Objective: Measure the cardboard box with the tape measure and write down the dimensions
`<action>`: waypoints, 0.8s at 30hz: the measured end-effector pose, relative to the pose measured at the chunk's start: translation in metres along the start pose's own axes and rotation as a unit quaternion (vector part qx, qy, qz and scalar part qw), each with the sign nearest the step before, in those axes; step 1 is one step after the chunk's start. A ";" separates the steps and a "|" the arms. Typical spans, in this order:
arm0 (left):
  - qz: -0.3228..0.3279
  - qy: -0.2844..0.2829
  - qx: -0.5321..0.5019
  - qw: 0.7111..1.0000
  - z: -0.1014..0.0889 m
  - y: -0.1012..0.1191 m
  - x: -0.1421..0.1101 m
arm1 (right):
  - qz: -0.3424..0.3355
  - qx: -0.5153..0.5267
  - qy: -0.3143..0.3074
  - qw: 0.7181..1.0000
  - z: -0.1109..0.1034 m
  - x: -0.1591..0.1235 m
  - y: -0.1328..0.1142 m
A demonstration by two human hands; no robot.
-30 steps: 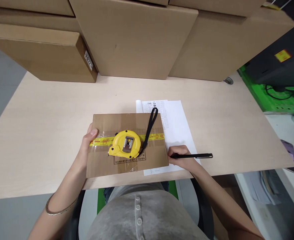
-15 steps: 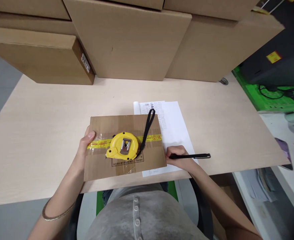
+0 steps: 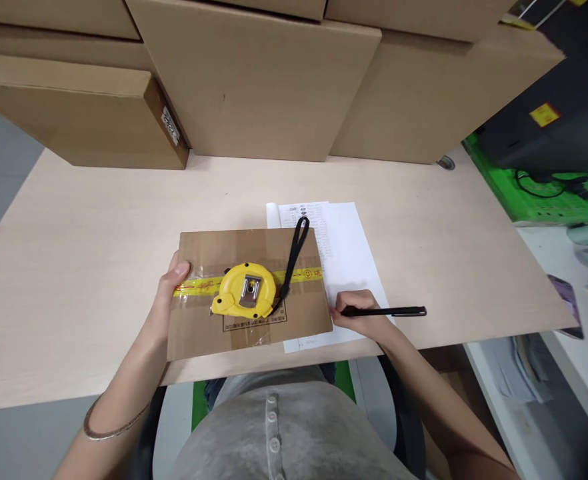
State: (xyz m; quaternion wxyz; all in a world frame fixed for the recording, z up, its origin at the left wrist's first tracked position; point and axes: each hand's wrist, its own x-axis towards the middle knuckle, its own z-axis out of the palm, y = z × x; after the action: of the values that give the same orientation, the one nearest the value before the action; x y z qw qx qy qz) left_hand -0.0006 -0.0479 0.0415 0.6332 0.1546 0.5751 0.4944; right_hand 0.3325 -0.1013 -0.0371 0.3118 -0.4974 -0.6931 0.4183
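Observation:
A flat cardboard parcel (image 3: pixel 209 327) sealed with yellow printed tape lies near the table's front edge. On top of it rests a yellow tape measure (image 3: pixel 245 290) with a black wrist strap (image 3: pixel 294 257). My left hand (image 3: pixel 167 293) grips the parcel's left edge, thumb on top. Just right of the parcel, my right hand (image 3: pixel 361 319) is closed on a black pen (image 3: pixel 389 311), its tip on a white printed sheet (image 3: pixel 347 260) that lies partly under the parcel.
Several large cardboard boxes (image 3: pixel 254 80) are stacked along the back of the light wooden table (image 3: pixel 89 227). A green surface with black cables (image 3: pixel 549 193) and a dark machine lie to the right. A purple item (image 3: pixel 567 303) sits beyond the table's right edge.
The view shifted slightly, so everything sits a little lower and further left. My hands, the parcel and the pen have barely moved.

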 end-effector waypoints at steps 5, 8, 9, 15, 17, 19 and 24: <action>0.027 -0.015 0.018 0.999 -0.001 -0.001 -0.001 | 0.002 0.000 0.001 1.000 -0.001 0.000 -0.001; 0.022 -0.019 0.019 0.999 -0.001 -0.001 0.000 | 0.005 0.001 -0.004 1.000 -0.001 0.001 0.000; 0.022 -0.021 0.020 0.999 -0.002 0.000 0.000 | 0.006 0.001 -0.004 1.000 -0.001 0.002 0.000; 0.036 -0.024 0.027 0.999 0.000 0.001 0.000 | 0.012 0.003 -0.002 1.000 -0.002 0.001 -0.001; 0.042 -0.022 0.026 0.999 0.002 0.001 0.000 | 0.013 0.004 0.002 1.000 -0.002 0.001 -0.002; 0.046 -0.024 0.028 0.998 0.003 0.001 0.000 | 0.012 0.003 0.006 1.000 -0.002 0.001 -0.002; 0.036 -0.028 0.025 0.999 -0.001 0.000 0.001 | 0.012 0.002 -0.003 1.000 -0.001 0.002 0.000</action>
State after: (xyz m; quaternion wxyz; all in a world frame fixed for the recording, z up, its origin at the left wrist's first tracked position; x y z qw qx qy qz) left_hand -0.0015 -0.0477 0.0409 0.6270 0.2045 0.5632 0.4978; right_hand 0.3331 -0.0992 -0.0364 0.3056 -0.5037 -0.6874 0.4246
